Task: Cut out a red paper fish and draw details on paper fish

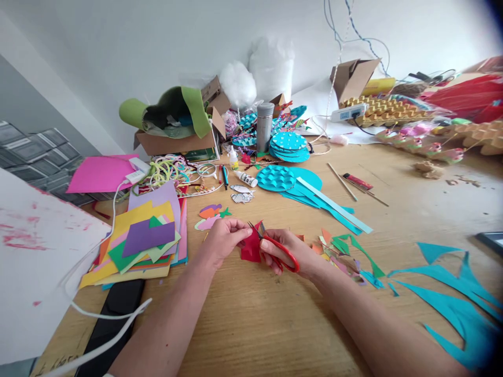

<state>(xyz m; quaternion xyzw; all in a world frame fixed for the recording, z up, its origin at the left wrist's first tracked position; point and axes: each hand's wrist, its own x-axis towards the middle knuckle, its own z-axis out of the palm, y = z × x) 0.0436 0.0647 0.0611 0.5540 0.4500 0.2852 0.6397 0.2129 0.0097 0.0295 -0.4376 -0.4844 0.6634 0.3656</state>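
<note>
My left hand (230, 238) pinches the upper left edge of a small piece of red paper (250, 247) above the wooden table. In my right hand (285, 247) are red-handled scissors (288, 256), their blades parted and pointing up and left at the paper. The paper's lower part hangs between my two hands. Just beyond my left hand lie cut shapes: an orange and purple one (209, 211), a pink one (208, 223) and a green star (225, 212). Two outlined fish cutouts (242, 193) lie farther back.
Stacked coloured paper (147, 238) and a black phone (118, 309) with a white cable are at left. Blue discs (276, 178), glue bottles (247, 178) and a grey flask (264, 127) stand or lie behind. Paper scraps (341, 246) and blue offcuts (448, 293) spread at right.
</note>
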